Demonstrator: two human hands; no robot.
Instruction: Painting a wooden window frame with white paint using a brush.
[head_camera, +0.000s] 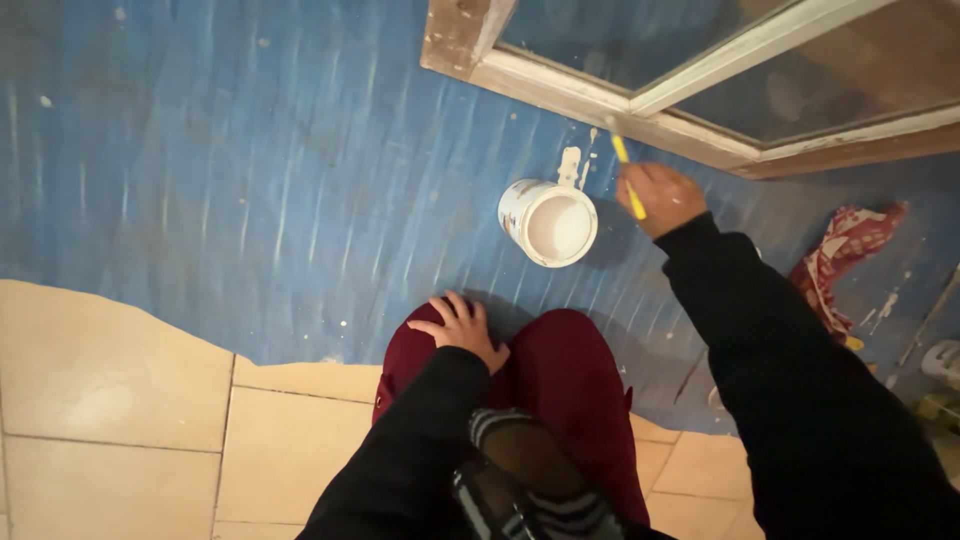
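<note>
Already white along most rails, the window frame (700, 95) shows bare wood at its corner; right hand (662, 198) grips a yellow-handled brush (628, 180) beside the open paint can (549, 222); left hand (458, 328) rests flat, fingers spread, on the knee (560, 370).

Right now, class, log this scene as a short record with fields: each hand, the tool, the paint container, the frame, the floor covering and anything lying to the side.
Right hand: grips a yellow-handled brush, tip at the wooden window frame
Left hand: flat on the person's knee, on dark red trousers
Paint tin: open, white paint inside, standing on the blue sheet beside the brush
Frame: glazed, wood with white paint patches
Floor: beige tiles past the sheet's edge
Side: red patterned rag
</note>
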